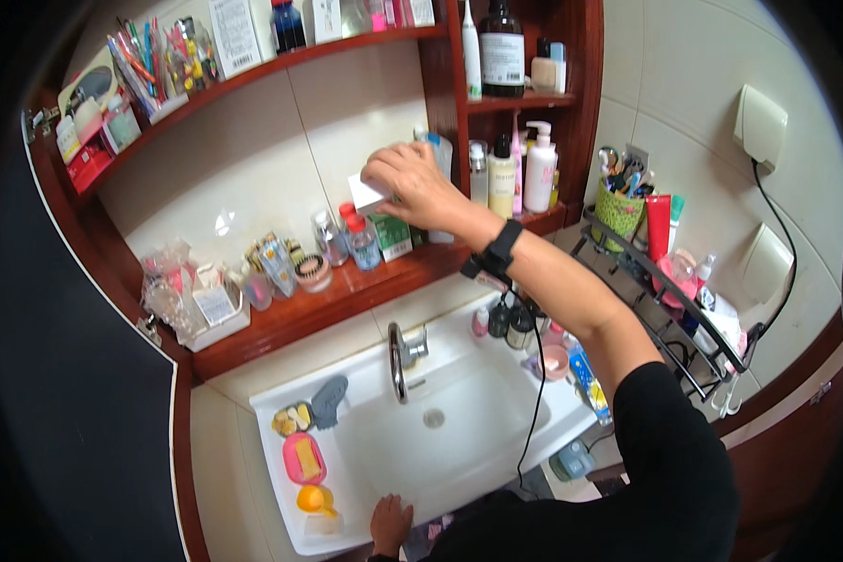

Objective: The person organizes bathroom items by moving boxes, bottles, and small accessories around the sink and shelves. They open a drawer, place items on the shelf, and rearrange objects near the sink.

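Observation:
My right hand (411, 179) reaches to the middle shelf (281, 319) of a reddish-brown wooden cabinet. Its fingers grip a small white box (367, 194). Just below the box stands a green and white carton (393, 237), partly covered by the hand. Bottles with red caps (363, 242) and a round pink cosmetic jar (313, 272) are to its left. Behind the hand is a clear bottle (439, 158), partly hidden. My left hand (391, 523) rests on the front rim of the white washbasin (456, 428), holding nothing.
A chrome faucet (396, 362) rises at the basin's back. The left ledge holds a pink soap dish (295, 471) and a yellow scoop (315, 499). Right of my arm is a black wire rack (702, 316) with toiletries. A black cable (538, 393) hangs from my wrist across the basin.

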`<state>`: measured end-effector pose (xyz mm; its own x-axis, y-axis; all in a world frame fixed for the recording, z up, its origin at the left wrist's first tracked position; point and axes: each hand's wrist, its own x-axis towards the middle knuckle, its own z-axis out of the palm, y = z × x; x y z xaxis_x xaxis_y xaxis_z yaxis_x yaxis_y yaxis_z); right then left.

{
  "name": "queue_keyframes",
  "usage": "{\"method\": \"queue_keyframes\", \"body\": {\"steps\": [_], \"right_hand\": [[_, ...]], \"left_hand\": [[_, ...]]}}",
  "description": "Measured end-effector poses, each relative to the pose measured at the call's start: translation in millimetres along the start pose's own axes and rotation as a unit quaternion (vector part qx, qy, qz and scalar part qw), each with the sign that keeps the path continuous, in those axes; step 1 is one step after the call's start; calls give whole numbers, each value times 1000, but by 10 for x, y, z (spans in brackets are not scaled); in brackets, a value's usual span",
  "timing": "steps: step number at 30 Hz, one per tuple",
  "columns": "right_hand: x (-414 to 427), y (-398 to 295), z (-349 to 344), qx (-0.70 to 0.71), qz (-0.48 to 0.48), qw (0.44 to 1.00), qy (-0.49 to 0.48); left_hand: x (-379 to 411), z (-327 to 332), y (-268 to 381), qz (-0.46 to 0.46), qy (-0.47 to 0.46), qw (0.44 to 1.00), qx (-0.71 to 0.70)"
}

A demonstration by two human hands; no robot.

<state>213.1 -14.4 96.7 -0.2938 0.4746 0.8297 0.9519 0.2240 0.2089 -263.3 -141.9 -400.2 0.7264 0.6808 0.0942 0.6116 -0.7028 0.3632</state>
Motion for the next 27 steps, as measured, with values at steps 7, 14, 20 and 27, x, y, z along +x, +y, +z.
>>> {"method": "queue_keyframes", "body": {"steps": [7,14,20,27], "right_hand": [[133,445,-754,48,48,991,113],[56,633,-1108,30,94,994,51],[38,569,-992,96,84,989,71],[302,485,-1172,120,131,981,77]], "left_hand": [[67,-87,119,-35,-26,999,-26],[56,1,71,-18,-12,999,-34],[43,79,-73,0,-47,999,2],[51,42,19,23,8,999,21]]}}
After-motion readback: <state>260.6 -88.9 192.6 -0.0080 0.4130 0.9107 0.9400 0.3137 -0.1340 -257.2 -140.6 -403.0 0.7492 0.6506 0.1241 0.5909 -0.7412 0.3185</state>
